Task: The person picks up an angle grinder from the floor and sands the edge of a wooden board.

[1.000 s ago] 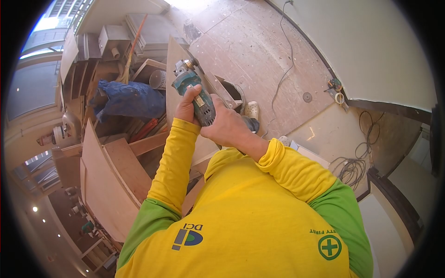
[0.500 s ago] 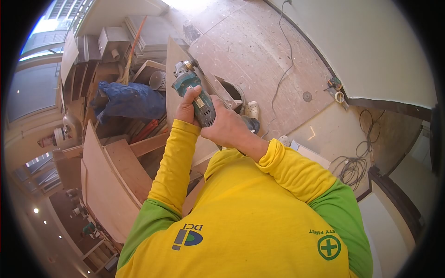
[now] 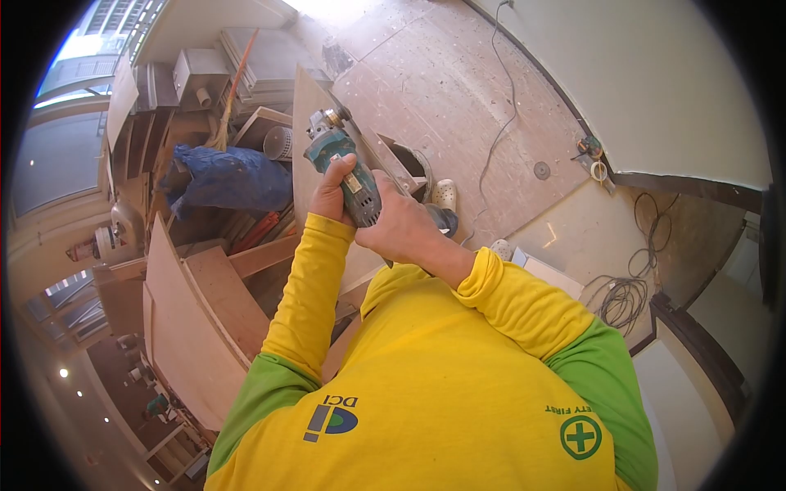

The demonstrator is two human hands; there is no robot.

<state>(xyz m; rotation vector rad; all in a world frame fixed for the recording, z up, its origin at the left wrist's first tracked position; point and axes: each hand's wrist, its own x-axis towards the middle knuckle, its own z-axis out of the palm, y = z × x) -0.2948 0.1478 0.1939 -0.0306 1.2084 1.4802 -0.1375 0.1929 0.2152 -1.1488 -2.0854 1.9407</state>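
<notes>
A teal angle grinder is held in front of my chest, its metal head and disc pointing away from me. My left hand is closed round the left side of its body, thumb lying on top. Around the rear of the housing my right hand is wrapped, and part of its fingers is hidden. Just beyond the grinder head stands a thin wooden board, on edge. Whether the disc touches it or spins, I cannot tell.
On the left are a blue plastic sheet, a broom, a white basket and leaning wooden panels. A cable crosses the dusty floor. To the right lies a coiled cable, near another power tool.
</notes>
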